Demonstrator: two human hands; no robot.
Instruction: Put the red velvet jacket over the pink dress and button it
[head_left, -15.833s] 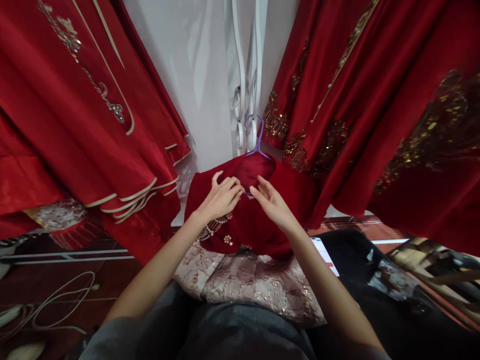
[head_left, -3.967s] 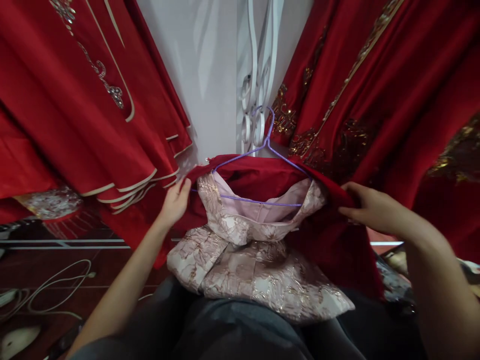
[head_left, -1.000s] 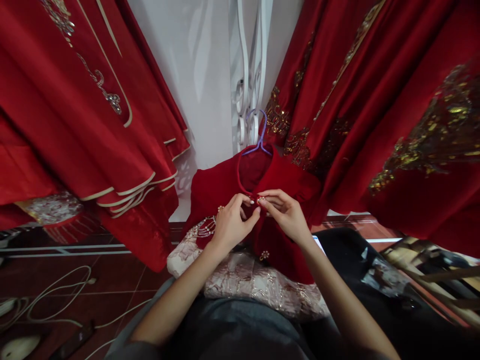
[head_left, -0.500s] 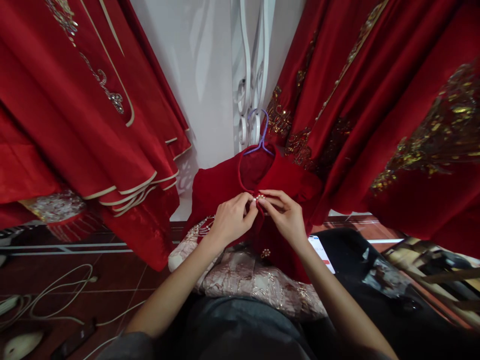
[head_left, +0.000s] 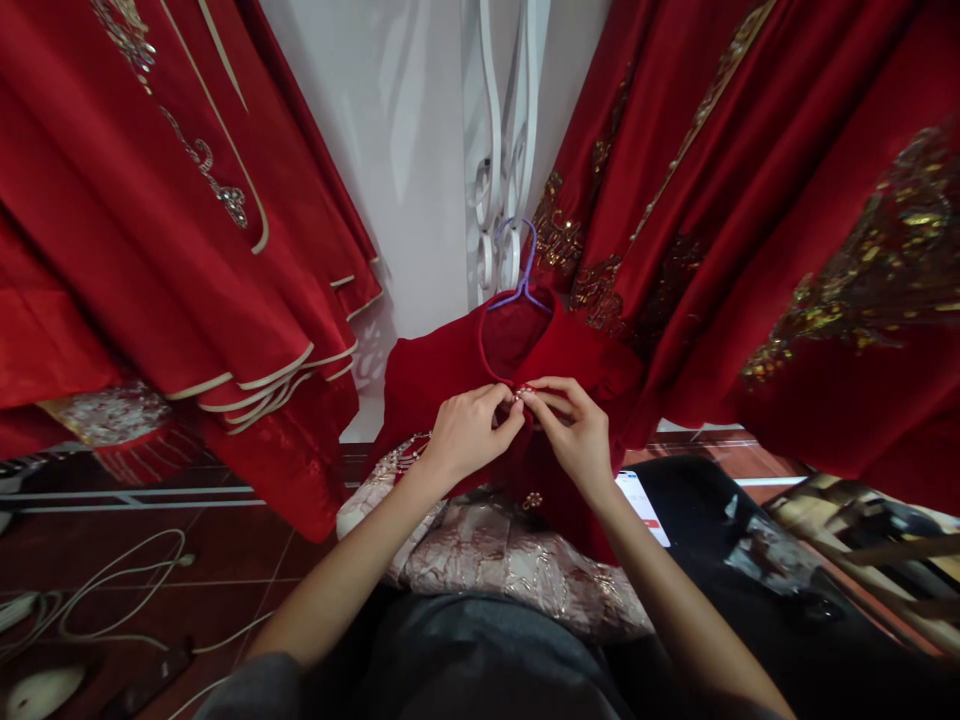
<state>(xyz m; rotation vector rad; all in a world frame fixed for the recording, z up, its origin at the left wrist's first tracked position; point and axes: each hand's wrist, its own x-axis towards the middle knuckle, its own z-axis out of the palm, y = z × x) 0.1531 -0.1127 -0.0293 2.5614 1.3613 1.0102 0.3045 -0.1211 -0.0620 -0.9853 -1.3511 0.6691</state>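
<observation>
A red jacket (head_left: 435,375) hangs on a purple hanger (head_left: 527,262), its lower part resting over a pale brocade fabric (head_left: 480,550) across my lap. Just below the collar, my left hand (head_left: 471,425) pinches the jacket's front edge. My right hand (head_left: 574,425) pinches a beaded button (head_left: 525,392) at the same spot, its fingertips meeting those of the left. Most of that button is hidden by the fingers. Lower on the front sits another beaded button (head_left: 532,500). Silvery beading (head_left: 409,450) shows on the sleeve side at the left.
Red garments (head_left: 225,200) hang at the left, and sequinned red ones (head_left: 750,250) at the right. A white scrolled metal rack (head_left: 495,150) stands behind. A phone (head_left: 643,508) and a plastic bag (head_left: 772,555) lie on a black seat (head_left: 697,500). Cables (head_left: 112,580) cross the tiled floor.
Both hands' fingertips have closed in on the beaded button, covering more of it. The left hand has shifted slightly right. The jacket stays in place.
</observation>
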